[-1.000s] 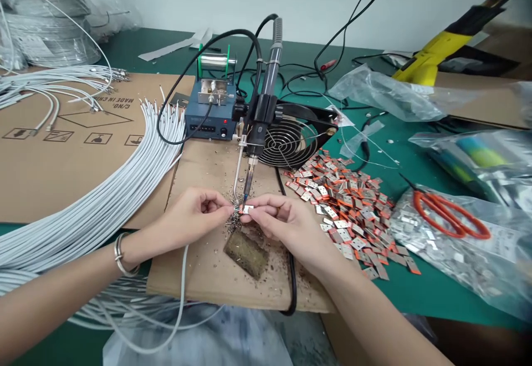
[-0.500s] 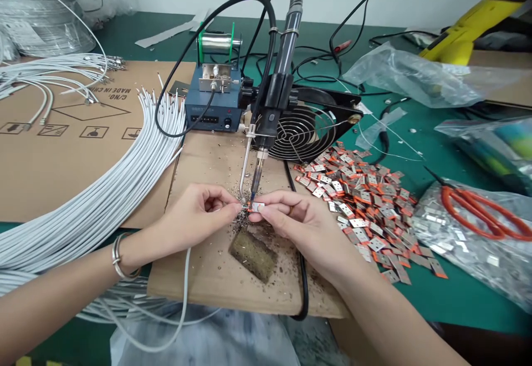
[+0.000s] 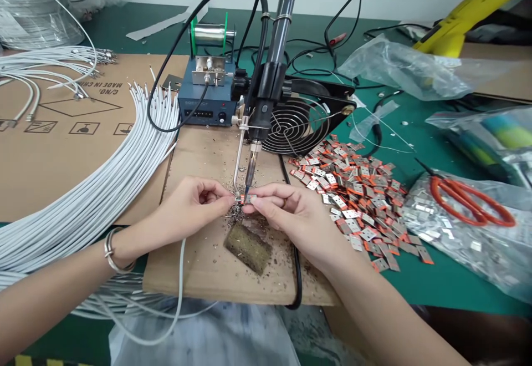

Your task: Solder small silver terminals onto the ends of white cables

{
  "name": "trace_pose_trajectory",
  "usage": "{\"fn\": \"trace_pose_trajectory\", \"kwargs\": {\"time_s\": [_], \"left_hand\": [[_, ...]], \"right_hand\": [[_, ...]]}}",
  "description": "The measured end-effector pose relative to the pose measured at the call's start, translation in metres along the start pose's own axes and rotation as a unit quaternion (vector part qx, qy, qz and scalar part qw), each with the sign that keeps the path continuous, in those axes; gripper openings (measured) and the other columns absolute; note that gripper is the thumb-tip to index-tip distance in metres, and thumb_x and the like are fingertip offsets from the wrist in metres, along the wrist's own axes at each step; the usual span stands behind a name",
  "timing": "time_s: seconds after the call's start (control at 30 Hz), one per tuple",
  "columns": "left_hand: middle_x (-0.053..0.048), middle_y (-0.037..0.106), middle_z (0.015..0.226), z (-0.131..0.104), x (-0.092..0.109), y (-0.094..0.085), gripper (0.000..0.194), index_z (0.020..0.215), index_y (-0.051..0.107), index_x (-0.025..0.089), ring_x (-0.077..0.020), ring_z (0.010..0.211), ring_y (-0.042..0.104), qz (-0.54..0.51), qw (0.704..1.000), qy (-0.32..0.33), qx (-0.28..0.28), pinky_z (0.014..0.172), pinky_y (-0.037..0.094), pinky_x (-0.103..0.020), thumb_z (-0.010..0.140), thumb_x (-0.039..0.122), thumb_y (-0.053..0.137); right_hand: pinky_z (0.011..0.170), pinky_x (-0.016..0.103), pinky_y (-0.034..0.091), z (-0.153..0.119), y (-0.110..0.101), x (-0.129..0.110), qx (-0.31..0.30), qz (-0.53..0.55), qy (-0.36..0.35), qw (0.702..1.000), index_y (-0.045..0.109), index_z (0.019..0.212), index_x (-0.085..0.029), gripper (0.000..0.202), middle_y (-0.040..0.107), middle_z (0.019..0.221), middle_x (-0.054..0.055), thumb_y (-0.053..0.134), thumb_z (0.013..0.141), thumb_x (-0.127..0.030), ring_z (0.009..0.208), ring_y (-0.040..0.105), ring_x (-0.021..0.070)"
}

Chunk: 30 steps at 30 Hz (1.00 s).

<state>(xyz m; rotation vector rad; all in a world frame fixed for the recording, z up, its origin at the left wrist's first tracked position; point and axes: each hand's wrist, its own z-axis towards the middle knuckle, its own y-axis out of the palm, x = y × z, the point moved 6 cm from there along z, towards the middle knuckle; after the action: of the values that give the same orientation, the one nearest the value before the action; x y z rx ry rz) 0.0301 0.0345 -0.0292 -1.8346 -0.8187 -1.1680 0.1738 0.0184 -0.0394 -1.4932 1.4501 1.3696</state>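
My left hand (image 3: 193,205) is closed in a pinch on the end of a white cable (image 3: 181,277), which hangs from it in a loop. In my right hand (image 3: 293,211), thumb and fingers pinch a small USB connector (image 3: 251,197) with a metal shell and orange plastic. The two fingertips almost meet under a soldering iron (image 3: 261,119) held in a stand, its tip at the connector. Just left of the tip ends a thin metal solder feed tube (image 3: 238,161). Whether wire and connector touch is too small to tell.
A brown sponge (image 3: 248,248) lies on the cardboard (image 3: 199,277) amid solder bits. Left is a bundle of white cables (image 3: 124,172); behind stand a blue soldering station (image 3: 203,100) and a black fan (image 3: 291,125). Right are piled connectors (image 3: 361,199) and orange-handled scissors (image 3: 469,202) on a bag.
The whole view has shifted slightly, so things sit a little further left and higher. Both hands keep their pinches at the iron's tip, with only a slight shift of the connector under it.
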Motion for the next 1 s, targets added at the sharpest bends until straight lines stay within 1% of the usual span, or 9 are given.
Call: {"fn": "trace_pose_trajectory", "kwargs": {"time_s": [0.17,0.27,0.4,0.5,0.63,0.77,0.87,0.93,1.0], "left_hand": [[0.005,0.042,0.053,0.001,0.001,0.001,0.022,0.072,0.062,0.012,-0.0077,0.050,0.033,0.015,1.000,0.002,-0.013,0.046,0.024,-0.020,0.077,0.032,0.057],[0.005,0.040,0.052,-0.004,0.000,0.004,0.022,0.073,0.062,0.012,-0.0079,0.049,0.032,0.020,0.999,-0.003,-0.028,0.045,0.023,-0.020,0.078,0.032,0.056],[0.003,0.047,0.058,-0.024,-0.001,0.014,0.025,0.077,0.062,0.013,-0.0089,0.054,0.038,0.010,0.997,-0.014,-0.081,0.048,0.026,-0.020,0.081,0.036,0.054],[0.002,0.050,0.062,-0.044,0.000,0.022,0.028,0.081,0.064,0.014,-0.0092,0.056,0.039,0.001,0.994,-0.010,-0.113,0.049,0.027,-0.020,0.083,0.039,0.053],[0.002,0.052,0.061,-0.064,0.005,0.028,0.028,0.085,0.066,0.016,-0.0093,0.055,0.041,0.007,0.991,0.002,-0.131,0.049,0.029,-0.019,0.086,0.037,0.049],[0.001,0.053,0.059,-0.076,0.006,0.034,0.027,0.078,0.063,0.014,-0.0094,0.055,0.049,-0.018,0.987,0.003,-0.158,0.052,0.036,-0.018,0.088,0.032,0.044],[0.001,0.053,0.059,-0.087,-0.001,0.039,0.028,0.079,0.061,0.013,-0.0086,0.051,0.050,-0.040,0.985,-0.021,-0.166,0.049,0.037,-0.017,0.088,0.035,0.044],[0.002,0.053,0.059,-0.097,-0.008,0.045,0.029,0.081,0.062,0.013,-0.0084,0.049,0.049,-0.030,0.985,-0.029,-0.169,0.047,0.036,-0.016,0.088,0.036,0.045],[0.001,0.057,0.061,-0.108,-0.013,0.051,0.027,0.083,0.064,0.015,-0.0099,0.053,0.052,0.028,0.987,0.003,-0.157,0.053,0.040,-0.018,0.088,0.034,0.045]], "right_hand": [[0.057,0.018,0.048,0.001,-0.001,-0.001,0.002,-0.021,-0.001,1.000,0.065,0.082,-0.015,0.016,0.071,0.066,0.002,0.071,0.069,-0.024,0.060,0.064,0.0092],[0.061,0.018,0.050,-0.003,0.000,-0.004,-0.012,-0.039,0.003,0.999,0.066,0.081,-0.016,0.015,0.072,0.071,0.003,0.071,0.069,-0.024,0.065,0.066,0.0104],[0.062,0.018,0.050,-0.020,0.002,-0.006,-0.041,-0.082,0.005,0.996,0.067,0.081,-0.016,0.011,0.072,0.071,0.004,0.069,0.072,-0.023,0.067,0.067,0.0112],[0.060,0.019,0.050,-0.038,0.005,-0.008,-0.066,-0.097,-0.007,0.993,0.067,0.082,-0.017,0.008,0.071,0.073,0.004,0.067,0.075,-0.021,0.068,0.066,0.0122],[0.056,0.021,0.049,-0.059,0.012,-0.013,-0.082,-0.125,-0.035,0.988,0.067,0.082,-0.018,0.006,0.070,0.072,0.004,0.064,0.076,-0.019,0.064,0.064,0.0127],[0.050,0.022,0.045,-0.071,0.019,-0.015,-0.077,-0.178,-0.057,0.979,0.067,0.083,-0.017,0.008,0.069,0.070,0.004,0.062,0.077,-0.021,0.059,0.060,0.0127],[0.050,0.023,0.044,-0.077,0.020,-0.016,-0.103,-0.211,-0.066,0.970,0.066,0.083,-0.017,0.011,0.067,0.069,0.005,0.060,0.079,-0.025,0.058,0.059,0.0135],[0.052,0.024,0.045,-0.079,0.018,-0.018,-0.122,-0.242,-0.079,0.959,0.064,0.087,-0.018,0.013,0.066,0.068,0.005,0.058,0.081,-0.027,0.059,0.059,0.0145],[0.052,0.025,0.045,-0.076,0.009,-0.021,-0.090,-0.314,-0.106,0.939,0.063,0.090,-0.018,0.015,0.065,0.068,0.004,0.056,0.082,-0.029,0.060,0.059,0.0155]]}}
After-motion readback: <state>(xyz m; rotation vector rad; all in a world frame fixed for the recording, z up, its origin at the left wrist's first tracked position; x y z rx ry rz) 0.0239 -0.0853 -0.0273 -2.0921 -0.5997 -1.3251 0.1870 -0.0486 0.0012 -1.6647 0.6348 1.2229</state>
